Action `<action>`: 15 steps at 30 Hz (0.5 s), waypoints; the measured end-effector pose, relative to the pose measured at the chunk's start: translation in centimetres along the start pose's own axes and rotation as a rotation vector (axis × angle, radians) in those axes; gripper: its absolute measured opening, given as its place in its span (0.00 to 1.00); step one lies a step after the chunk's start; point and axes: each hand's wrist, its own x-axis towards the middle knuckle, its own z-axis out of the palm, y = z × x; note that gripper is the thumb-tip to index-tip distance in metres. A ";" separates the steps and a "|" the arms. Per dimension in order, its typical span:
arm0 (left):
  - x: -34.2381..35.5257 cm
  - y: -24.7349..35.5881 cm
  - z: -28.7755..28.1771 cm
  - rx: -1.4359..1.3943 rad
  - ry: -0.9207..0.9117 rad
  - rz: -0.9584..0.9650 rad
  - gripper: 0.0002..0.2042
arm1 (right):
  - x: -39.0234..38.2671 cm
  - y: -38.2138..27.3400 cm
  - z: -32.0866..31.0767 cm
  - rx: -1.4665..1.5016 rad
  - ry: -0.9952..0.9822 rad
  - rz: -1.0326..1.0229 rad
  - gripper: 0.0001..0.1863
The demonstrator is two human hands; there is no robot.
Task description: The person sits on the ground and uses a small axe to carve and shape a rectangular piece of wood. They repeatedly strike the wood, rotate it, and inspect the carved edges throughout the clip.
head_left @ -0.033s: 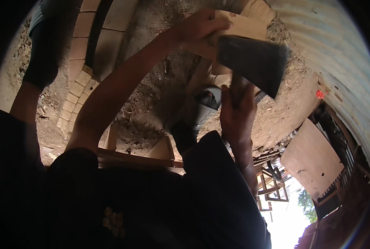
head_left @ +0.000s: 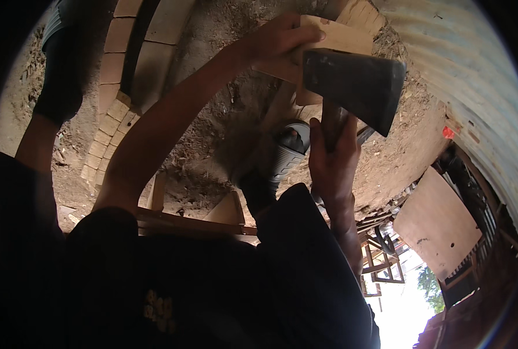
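On my feed, I see the left hand [head_left: 283,38] gripping the pale wooden block [head_left: 347,37] at top centre; rightward, the right hand [head_left: 334,166] wraps the handle of the axe [head_left: 356,86]. The axe head has barely shifted, so I judge the work little advanced; blade contact I can't tell.

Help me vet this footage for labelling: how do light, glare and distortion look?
Head view: the bright opening at lower right is washed out to white; head view: the dark shirt loses most detail in shadow; head view: fisheye distortion curves the pale corrugated wall, and the corners go black; head view: the axe head and right hand are readable.
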 end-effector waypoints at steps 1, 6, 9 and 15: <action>-0.1 0.2 -0.1 -0.011 -0.009 0.027 0.20 | 0.1 0.1 -0.3 -0.011 -0.003 -0.036 0.31; -0.8 0.9 1.1 -0.022 0.037 0.073 0.20 | -1.5 0.2 0.2 0.248 0.239 0.058 0.29; 0.1 0.6 0.1 -0.010 0.002 -0.043 0.21 | -0.6 0.5 0.4 0.148 0.164 -0.038 0.26; -0.2 0.1 0.2 -0.042 0.051 -0.006 0.21 | 0.6 0.1 -0.8 0.064 0.115 0.082 0.17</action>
